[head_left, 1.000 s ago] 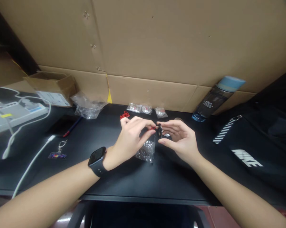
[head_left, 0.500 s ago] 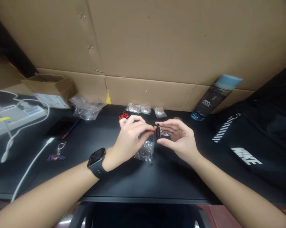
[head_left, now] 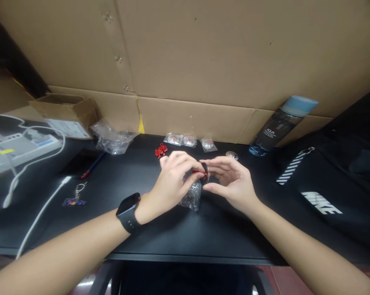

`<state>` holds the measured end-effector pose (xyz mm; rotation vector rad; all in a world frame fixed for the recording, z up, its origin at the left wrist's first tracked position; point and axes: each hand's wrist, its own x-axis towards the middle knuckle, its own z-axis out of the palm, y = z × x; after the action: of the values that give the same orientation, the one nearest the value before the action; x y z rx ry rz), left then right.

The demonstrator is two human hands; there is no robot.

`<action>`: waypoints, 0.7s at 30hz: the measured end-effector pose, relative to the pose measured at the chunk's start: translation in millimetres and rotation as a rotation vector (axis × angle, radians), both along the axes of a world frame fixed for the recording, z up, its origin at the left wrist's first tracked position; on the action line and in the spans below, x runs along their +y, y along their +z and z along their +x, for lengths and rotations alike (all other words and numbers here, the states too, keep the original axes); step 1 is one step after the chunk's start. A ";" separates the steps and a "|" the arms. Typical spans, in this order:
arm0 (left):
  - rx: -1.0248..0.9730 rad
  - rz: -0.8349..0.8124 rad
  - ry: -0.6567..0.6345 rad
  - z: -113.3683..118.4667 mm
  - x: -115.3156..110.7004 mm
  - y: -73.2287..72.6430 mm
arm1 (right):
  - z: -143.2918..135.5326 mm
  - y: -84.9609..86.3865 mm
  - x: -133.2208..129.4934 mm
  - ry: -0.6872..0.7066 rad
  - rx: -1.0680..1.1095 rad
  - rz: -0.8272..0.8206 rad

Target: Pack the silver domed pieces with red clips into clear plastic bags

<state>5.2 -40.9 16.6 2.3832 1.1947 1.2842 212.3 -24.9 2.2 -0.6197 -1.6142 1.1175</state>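
Note:
A small round disc (head_left: 205, 173), dark with a silvery rim, is held up nearly edge-on above the desk. My right hand (head_left: 229, 180) is curled round its far side, thumb and fingers at the rim. From the other side, my left hand (head_left: 180, 174) pinches a small red piece (head_left: 198, 172) against the disc's face; the fingers hide most of it. Under the hands lies a crumpled clear plastic bag (head_left: 191, 197). Behind my left hand is a bundle of red cords (head_left: 161, 150). Beyond my right fingers rests a loose silvery round piece (head_left: 232, 155).
Several round pieces in clear wrappers (head_left: 189, 141) line the back. A bottle (head_left: 272, 129) leans at the right beside a black bag (head_left: 322, 203). At left are a cardboard box (head_left: 69, 112), plastic wrap (head_left: 114, 139), phone (head_left: 78, 163), keychain (head_left: 74, 202), white cable (head_left: 39, 221) and power strip (head_left: 28, 147).
The disc has turned slightly, showing more of its face. My left fingers have moved a little right, closer onto it. The view has shifted slightly.

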 end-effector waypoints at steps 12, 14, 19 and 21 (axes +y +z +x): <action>-0.030 0.003 -0.002 1.4 -1.4 -0.8 | -0.9 1.1 -1.4 0.002 0.000 -0.012; -0.037 0.009 0.000 1.6 -1.8 -1.6 | -1.2 0.7 -1.7 0.010 0.005 -0.010; -0.025 0.032 0.026 2.3 -3.4 -2.8 | -1.6 -0.6 -2.3 0.006 0.007 0.007; -0.023 0.065 0.044 3.0 -4.6 -2.4 | -1.7 -0.8 -2.6 -0.008 0.001 0.015</action>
<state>8.2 -45.5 14.1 2.3922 1.2241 1.3802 210.6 -27.5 1.4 -0.6148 -1.6165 1.0985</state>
